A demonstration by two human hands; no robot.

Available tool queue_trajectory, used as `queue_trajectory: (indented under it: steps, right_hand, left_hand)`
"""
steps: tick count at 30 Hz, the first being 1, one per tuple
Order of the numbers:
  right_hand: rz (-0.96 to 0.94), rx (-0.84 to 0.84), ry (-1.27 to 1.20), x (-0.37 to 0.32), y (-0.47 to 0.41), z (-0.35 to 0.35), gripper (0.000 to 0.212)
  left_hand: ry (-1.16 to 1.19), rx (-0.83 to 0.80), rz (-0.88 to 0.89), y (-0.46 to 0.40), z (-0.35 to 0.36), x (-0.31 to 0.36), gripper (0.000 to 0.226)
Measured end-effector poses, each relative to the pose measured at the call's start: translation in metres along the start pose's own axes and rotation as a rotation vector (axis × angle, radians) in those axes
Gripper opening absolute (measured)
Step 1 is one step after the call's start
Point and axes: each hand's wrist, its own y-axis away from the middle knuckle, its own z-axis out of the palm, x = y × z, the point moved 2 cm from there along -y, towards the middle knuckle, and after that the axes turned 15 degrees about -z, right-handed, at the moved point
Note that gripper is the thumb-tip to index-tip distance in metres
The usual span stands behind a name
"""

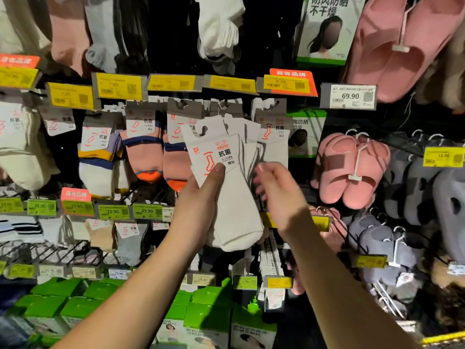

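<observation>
While the left hand [201,197] grips the white sock pack [234,210] mid-frame, in front of the sock rack, its thumb presses the card label [216,152] and its fingers wrap behind the fabric. The right hand [279,195] sits just right of the pack, fingers loosely curled, thumb up near the edges of the hanging white packs [273,139] behind; cannot tell if it pinches or touches them. The hands are close but not joined. Handling judgement: the pack is light, soft and floppy in the knit part, stiffer only at the card, not fragile, with little slip risk. The best hold is across the card band, where the thumb is now, so the toe does not flop. The long axis runs near vertical, tilted, with the card's hook-slot end up and leaning left and the toe end down and slightly right. The printed face is toward the camera. Pink slippers [349,170] hang right, orange-trimmed socks [148,152] left, and yellow price tags [231,83] sit above.
</observation>
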Motion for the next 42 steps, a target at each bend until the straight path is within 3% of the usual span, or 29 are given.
queue_trajectory:
  steps: [3, 7, 10, 14, 18, 23, 27, 32, 38, 42]
  right_hand:
    - [-0.004, -0.102, -0.054, -0.005, 0.006, 0.012, 0.007]
    - [0.062, -0.139, -0.155, -0.004, 0.005, 0.014, 0.012]
    - [0.107, -0.135, -0.260, -0.003, 0.008, 0.015, 0.012]
    - [0.138, -0.081, -0.352, 0.000, 0.008, 0.014, 0.013]
    - [0.156, -0.072, -0.425, 0.003, 0.008, 0.013, 0.020]
    - [0.196, -0.043, -0.379, 0.005, 0.005, 0.008, 0.018]
    - [0.254, 0.042, -0.405, 0.003, -0.009, -0.007, 0.021]
    - [0.201, 0.059, -0.322, -0.003, -0.033, -0.035, 0.017]
    - [0.155, 0.135, -0.200, 0.006, -0.072, -0.043, 0.034]
    - [0.164, 0.088, -0.152, 0.015, -0.088, -0.044, 0.032]
  left_hand:
    - [-0.009, -0.038, 0.002, -0.001, 0.005, -0.003, 0.021]
    - [-0.093, -0.006, 0.016, 0.000, 0.007, -0.005, 0.033]
    - [-0.082, 0.001, -0.066, -0.003, 0.007, -0.006, 0.044]
    - [-0.038, 0.005, -0.085, -0.004, 0.007, -0.005, 0.039]
    - [-0.058, 0.001, -0.023, -0.004, 0.008, -0.006, 0.019]
    - [-0.097, 0.025, -0.011, -0.002, 0.010, -0.005, 0.017]
    - [-0.102, 0.102, 0.013, -0.005, 0.005, -0.001, 0.030]
    - [-0.007, 0.136, 0.061, -0.008, -0.004, 0.009, 0.011]
    - [0.026, 0.096, 0.078, -0.002, -0.005, 0.014, 0.012]
    - [0.032, 0.088, 0.073, 0.001, -0.006, 0.013, 0.012]
